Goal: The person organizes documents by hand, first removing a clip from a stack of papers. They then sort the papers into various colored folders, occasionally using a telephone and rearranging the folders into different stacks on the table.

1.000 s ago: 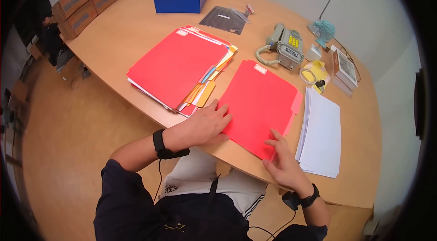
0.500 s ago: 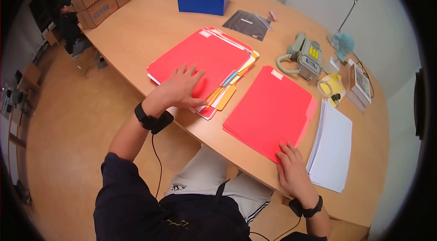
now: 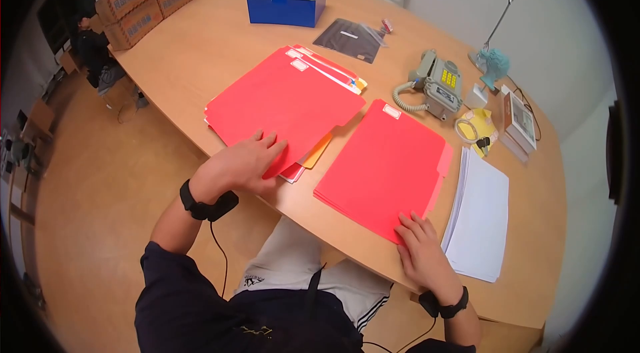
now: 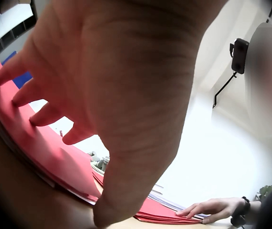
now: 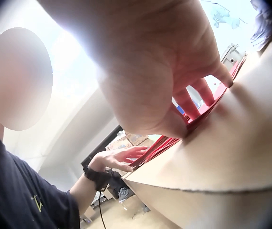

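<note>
On the left a pile of red file folders [image 3: 247,96] lies near the table's front edge, its top folder turned askew over the colored tabs below. My left hand [image 3: 241,165] rests on that folder's near corner with fingers extended; in the left wrist view its fingertips touch the red surface and the thumb [image 4: 119,198] is at the corner. A smaller, neater stack of red folders [image 3: 383,166] lies to the right. My right hand [image 3: 425,253] touches this stack's near right corner, fingers fairly straight on top, thumb by the front edge.
White papers [image 3: 477,216] lie right of the smaller stack. Behind stand a telephone [image 3: 437,83], a yellow item [image 3: 481,123] with a tape roll, and books [image 3: 517,120]. Farther back are a dark sheet [image 3: 350,40], a blue box [image 3: 288,3] and cardboard boxes [image 3: 143,0]. Another person [image 3: 93,53] sits far left.
My left hand has gone from the right stack's left edge to the left pile. The pile's top folder has shifted rightward, over the tabs. My right hand stays at its corner, flatter.
</note>
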Motion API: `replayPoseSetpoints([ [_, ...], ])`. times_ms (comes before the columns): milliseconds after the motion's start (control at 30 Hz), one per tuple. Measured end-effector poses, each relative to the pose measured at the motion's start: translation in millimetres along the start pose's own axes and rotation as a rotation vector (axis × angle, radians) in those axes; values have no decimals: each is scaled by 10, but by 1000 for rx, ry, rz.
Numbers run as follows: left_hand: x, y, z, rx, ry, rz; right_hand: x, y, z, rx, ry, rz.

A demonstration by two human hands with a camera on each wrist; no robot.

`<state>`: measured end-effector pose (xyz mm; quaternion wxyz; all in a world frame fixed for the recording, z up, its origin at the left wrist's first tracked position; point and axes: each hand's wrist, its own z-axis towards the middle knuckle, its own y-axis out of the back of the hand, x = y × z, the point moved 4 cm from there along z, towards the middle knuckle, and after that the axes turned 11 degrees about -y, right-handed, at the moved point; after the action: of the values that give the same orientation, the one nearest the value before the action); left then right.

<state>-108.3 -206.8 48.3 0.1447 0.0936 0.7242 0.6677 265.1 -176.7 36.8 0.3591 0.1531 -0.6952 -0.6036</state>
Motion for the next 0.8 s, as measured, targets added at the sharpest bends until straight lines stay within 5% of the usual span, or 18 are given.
replayPoseSetpoints([
  [100,49,41,6,87,64,-118,8,-6,9,7,-12,-4],
  [267,129,53,-80,-388,54,-63,7,-6,5,4,-10,-27],
  [500,-185,583,-102,-626,185,170,46,46,4,24,-10,-23],
  [567,-321,748,-113,-818,151,279,46,61,5,29,-10,-22],
  [700,-558,901,-19,-886,98,279,34,51,3,46,-10,-9],
  [800,-1041,955,154,-908,-119,274,28,42,7,53,-14,1],
])
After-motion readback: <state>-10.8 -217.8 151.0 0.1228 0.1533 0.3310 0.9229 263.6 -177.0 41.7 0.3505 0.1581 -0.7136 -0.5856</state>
